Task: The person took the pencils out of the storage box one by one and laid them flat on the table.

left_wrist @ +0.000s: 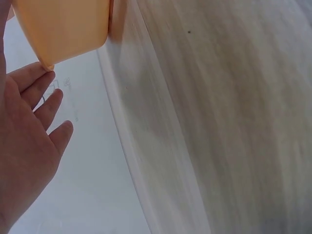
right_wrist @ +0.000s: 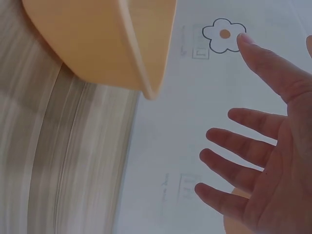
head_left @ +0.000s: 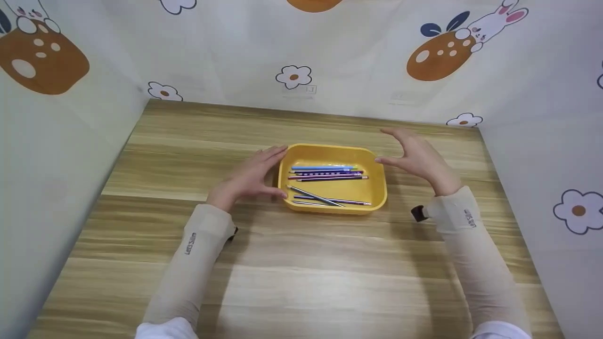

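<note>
A yellow plastic tub (head_left: 332, 207) stands upright on the table, holding several pencils (head_left: 326, 173) in a row and a few more, one of them crossed over the others, near its front wall. At its left end is my left hand (head_left: 249, 176), fingertips by the back corner and thumb by the front corner. The left wrist view has straight fingers (left_wrist: 41, 87) touching the tub's rim corner. To the right of the tub, my right hand (head_left: 421, 160) is spread and holds nothing. In the right wrist view its thumb (right_wrist: 265, 63) and fingers stand apart from the tub.
The wooden table (head_left: 301, 278) extends around the tub. Patterned cloth walls (head_left: 226, 61) with flowers and rabbits enclose its back and sides. A dark strap piece (head_left: 418, 213) is at the right wrist.
</note>
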`<state>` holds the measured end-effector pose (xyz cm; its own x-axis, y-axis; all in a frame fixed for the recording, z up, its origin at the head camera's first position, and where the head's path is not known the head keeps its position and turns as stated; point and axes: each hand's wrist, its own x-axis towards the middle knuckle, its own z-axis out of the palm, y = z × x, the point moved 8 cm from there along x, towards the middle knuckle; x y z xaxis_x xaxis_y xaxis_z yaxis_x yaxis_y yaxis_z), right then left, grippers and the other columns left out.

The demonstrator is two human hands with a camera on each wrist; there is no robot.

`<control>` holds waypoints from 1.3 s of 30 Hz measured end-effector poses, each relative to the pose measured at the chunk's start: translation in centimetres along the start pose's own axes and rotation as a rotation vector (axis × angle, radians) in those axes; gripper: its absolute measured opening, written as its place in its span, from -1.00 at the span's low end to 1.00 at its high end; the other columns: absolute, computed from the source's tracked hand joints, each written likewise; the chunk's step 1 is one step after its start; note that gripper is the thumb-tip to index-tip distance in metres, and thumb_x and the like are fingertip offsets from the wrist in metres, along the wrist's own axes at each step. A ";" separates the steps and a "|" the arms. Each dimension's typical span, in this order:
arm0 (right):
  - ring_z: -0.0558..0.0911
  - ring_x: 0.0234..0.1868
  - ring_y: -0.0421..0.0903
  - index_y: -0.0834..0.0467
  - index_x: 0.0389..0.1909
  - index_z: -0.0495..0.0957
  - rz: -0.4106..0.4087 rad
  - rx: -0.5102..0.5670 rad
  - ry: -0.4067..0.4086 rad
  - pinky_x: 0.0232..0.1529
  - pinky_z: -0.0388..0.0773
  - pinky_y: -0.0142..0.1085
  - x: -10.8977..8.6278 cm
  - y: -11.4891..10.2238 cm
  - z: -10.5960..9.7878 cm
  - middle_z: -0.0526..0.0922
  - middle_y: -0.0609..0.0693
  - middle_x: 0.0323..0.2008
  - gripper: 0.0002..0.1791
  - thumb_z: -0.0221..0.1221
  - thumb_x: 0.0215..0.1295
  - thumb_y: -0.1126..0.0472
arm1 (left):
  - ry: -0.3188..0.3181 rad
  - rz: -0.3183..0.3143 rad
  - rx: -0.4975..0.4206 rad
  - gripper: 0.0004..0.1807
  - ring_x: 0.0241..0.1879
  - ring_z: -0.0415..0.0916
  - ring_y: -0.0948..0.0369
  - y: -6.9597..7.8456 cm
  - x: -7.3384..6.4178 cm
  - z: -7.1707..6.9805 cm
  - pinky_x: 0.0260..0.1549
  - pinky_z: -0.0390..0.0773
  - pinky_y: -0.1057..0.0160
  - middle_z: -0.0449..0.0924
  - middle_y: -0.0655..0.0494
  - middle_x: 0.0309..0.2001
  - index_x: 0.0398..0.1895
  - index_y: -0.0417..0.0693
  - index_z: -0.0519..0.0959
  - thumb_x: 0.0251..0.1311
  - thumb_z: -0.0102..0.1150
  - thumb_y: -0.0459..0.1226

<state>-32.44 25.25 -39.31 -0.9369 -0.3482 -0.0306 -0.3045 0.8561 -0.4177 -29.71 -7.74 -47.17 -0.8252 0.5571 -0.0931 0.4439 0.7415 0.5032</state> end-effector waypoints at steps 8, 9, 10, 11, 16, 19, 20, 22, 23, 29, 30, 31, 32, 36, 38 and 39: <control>0.36 0.44 0.17 0.07 0.42 0.35 -0.033 0.008 -0.058 0.47 0.28 0.16 1.2 -1.8 0.9 0.42 0.12 0.42 -0.14 0.32 0.18 -0.26 | -0.002 0.005 0.032 0.29 0.62 -0.19 0.07 0.1 0.0 -0.1 0.62 -0.17 -0.01 -0.12 0.20 0.63 0.61 0.11 -0.02 -0.15 0.38 0.36; 0.36 0.44 0.17 0.07 0.41 0.36 -0.039 0.014 -0.065 0.47 0.28 0.17 1.4 -2.1 1.0 0.42 0.13 0.41 -0.14 0.32 0.18 -0.26 | -0.003 0.002 0.037 0.29 0.62 -0.19 0.08 0.1 0.1 -0.1 0.62 -0.17 -0.01 -0.12 0.21 0.63 0.61 0.12 -0.02 -0.15 0.38 0.36; 0.36 0.44 0.17 0.07 0.41 0.37 -0.046 0.019 -0.072 0.47 0.28 0.17 1.6 -2.3 1.1 0.42 0.12 0.41 -0.15 0.32 0.18 -0.27 | -0.005 -0.002 0.039 0.28 0.62 -0.19 0.08 0.1 0.1 -0.2 0.62 -0.17 -0.01 -0.12 0.22 0.63 0.61 0.13 -0.02 -0.15 0.39 0.36; 0.36 0.44 0.17 0.07 0.41 0.37 -0.050 0.025 -0.082 0.47 0.29 0.17 1.8 -2.5 1.2 0.42 0.12 0.41 -0.15 0.31 0.18 -0.27 | -0.006 -0.006 0.042 0.28 0.62 -0.20 0.09 0.1 0.1 -0.2 0.62 -0.17 0.00 -0.12 0.23 0.63 0.61 0.13 -0.02 -0.15 0.39 0.36; 0.41 0.40 0.15 0.08 0.39 0.40 -0.098 0.039 -0.119 0.45 0.33 0.14 2.6 -3.9 1.9 0.45 0.10 0.39 -0.18 0.32 0.19 -0.25 | -0.010 -0.006 0.049 0.28 0.62 -0.17 0.06 0.2 0.2 -0.2 0.62 -0.16 -0.02 -0.11 0.20 0.63 0.61 0.15 -0.02 -0.15 0.39 0.36; 0.42 0.38 0.14 0.09 0.37 0.42 -0.137 0.036 -0.141 0.45 0.34 0.12 3.1 -4.9 2.3 0.47 0.10 0.37 -0.23 0.32 0.22 -0.19 | -0.007 -0.001 0.048 0.28 0.62 -0.16 0.04 0.2 0.1 -0.3 0.62 -0.16 -0.03 -0.10 0.18 0.63 0.61 0.16 -0.02 -0.15 0.40 0.34; 0.42 0.39 0.14 0.09 0.36 0.43 -0.152 0.034 -0.148 0.45 0.33 0.12 3.3 -5.3 2.5 0.48 0.09 0.37 -0.26 0.32 0.23 -0.17 | -0.007 -0.002 0.048 0.27 0.62 -0.16 0.04 0.2 0.2 -0.3 0.62 -0.16 -0.04 -0.10 0.18 0.63 0.61 0.16 -0.02 -0.14 0.41 0.33; 0.41 0.40 0.12 0.07 0.36 0.43 -0.182 0.029 -0.162 0.47 0.32 0.10 3.7 -6.2 2.8 0.47 0.07 0.37 -0.30 0.30 0.26 -0.14 | -0.005 -0.007 0.046 0.27 0.62 -0.16 0.04 0.2 0.1 -0.3 0.62 -0.17 -0.04 -0.10 0.18 0.63 0.61 0.17 -0.02 -0.13 0.43 0.30; 0.40 0.42 0.11 0.06 0.36 0.43 -0.198 0.028 -0.168 0.48 0.31 0.08 3.9 -6.6 3.0 0.47 0.06 0.37 -0.32 0.29 0.28 -0.12 | -0.004 -0.007 0.050 0.27 0.62 -0.16 0.04 0.2 0.1 -0.3 0.62 -0.17 -0.05 -0.10 0.18 0.63 0.61 0.17 -0.03 -0.13 0.44 0.30; 0.41 0.42 0.06 0.05 0.33 0.46 -0.327 0.035 -0.175 0.50 0.31 0.04 4.9 -9.2 4.1 0.51 0.02 0.35 -0.39 0.24 0.33 -0.12 | 0.008 0.015 0.072 0.28 0.61 -0.13 0.04 0.3 0.1 -0.4 0.62 -0.14 -0.03 -0.08 0.18 0.63 0.61 0.12 0.00 -0.16 0.42 0.33; 0.43 0.41 0.06 0.05 0.31 0.48 -0.350 0.035 -0.172 0.49 0.32 0.02 5.1 -9.6 4.2 0.53 0.02 0.33 -0.40 0.24 0.33 -0.12 | 0.011 0.021 0.074 0.28 0.61 -0.12 0.05 0.4 0.1 -0.5 0.62 -0.14 -0.02 -0.07 0.18 0.62 0.60 0.09 0.01 -0.16 0.42 0.34; 0.45 0.39 0.05 0.06 0.29 0.49 -0.371 0.035 -0.169 0.48 0.34 0.01 5.2 -9.9 4.4 0.54 0.02 0.31 -0.42 0.24 0.34 -0.12 | 0.013 0.024 0.079 0.29 0.61 -0.12 0.05 0.4 0.1 -0.5 0.62 -0.14 -0.01 -0.07 0.19 0.62 0.60 0.08 0.02 -0.16 0.40 0.35; 0.47 0.38 0.05 0.07 0.27 0.51 -0.389 0.036 -0.168 0.47 0.36 0.01 5.3 -10.1 4.5 0.56 0.02 0.29 -0.43 0.24 0.34 -0.11 | 0.016 0.029 0.087 0.29 0.61 -0.10 0.05 0.4 0.1 -0.5 0.62 -0.13 -0.01 -0.06 0.18 0.62 0.60 0.07 0.02 -0.16 0.39 0.36; 0.53 0.32 0.02 0.07 0.22 0.56 -0.414 0.058 -0.192 0.43 0.42 -0.03 5.6 -10.4 5.4 0.61 0.00 0.25 -0.48 0.23 0.35 -0.10 | 0.016 0.030 0.092 0.29 0.61 -0.11 0.07 0.4 0.2 -0.5 0.62 -0.13 0.00 -0.07 0.19 0.62 0.60 0.07 0.02 -0.16 0.38 0.37; 0.55 0.30 0.02 0.09 0.21 0.58 -0.416 0.081 -0.222 0.41 0.45 -0.03 5.8 -10.5 5.9 0.62 0.01 0.23 -0.50 0.23 0.36 -0.08 | 0.013 0.027 0.093 0.29 0.61 -0.12 0.07 0.3 0.2 -0.4 0.62 -0.14 0.01 -0.08 0.19 0.62 0.60 0.08 0.02 -0.17 0.37 0.38; 0.57 0.28 0.02 0.10 0.20 0.58 -0.414 0.095 -0.241 0.39 0.48 -0.04 5.9 -10.5 6.2 0.63 0.02 0.22 -0.52 0.23 0.36 -0.06 | 0.010 0.025 0.089 0.29 0.61 -0.13 0.07 0.3 0.1 -0.4 0.62 -0.15 0.02 -0.08 0.19 0.63 0.60 0.08 0.01 -0.17 0.38 0.37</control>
<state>-33.67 11.85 -40.71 -0.6707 -0.7401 -0.0495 -0.6155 0.5926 -0.5196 -29.83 -7.57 -46.70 -0.8168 0.5723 -0.0730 0.4931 0.7582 0.4266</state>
